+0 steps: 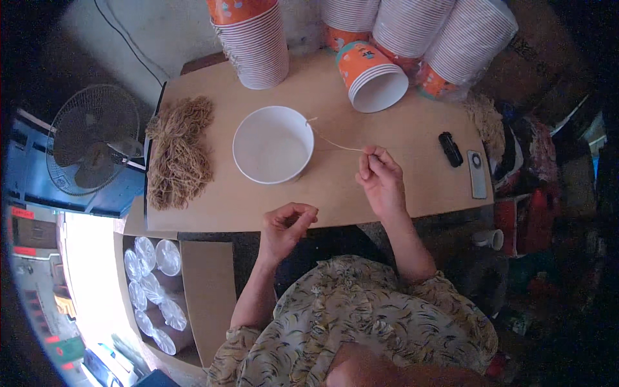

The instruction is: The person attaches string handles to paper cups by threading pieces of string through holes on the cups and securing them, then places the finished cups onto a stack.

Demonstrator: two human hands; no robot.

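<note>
A white paper cup [273, 144] stands open-side up on the brown table [412, 129]. A thin tan string [335, 142] runs from the cup's right rim to my right hand [380, 180], which pinches its end between thumb and fingers. My left hand [287, 227] hovers at the table's near edge, fingers curled with thumb and fingertips pressed together; whether anything is in them cannot be seen. A pile of tan strings [179, 151] lies at the table's left.
Stacks of orange-and-white paper cups [255, 42] stand and lie along the far edge [412, 35]. A black lighter-like object [450, 148] and a grey remote [477, 173] lie at right. A fan [93, 147] stands left; clear lids [151, 284] fill a box below.
</note>
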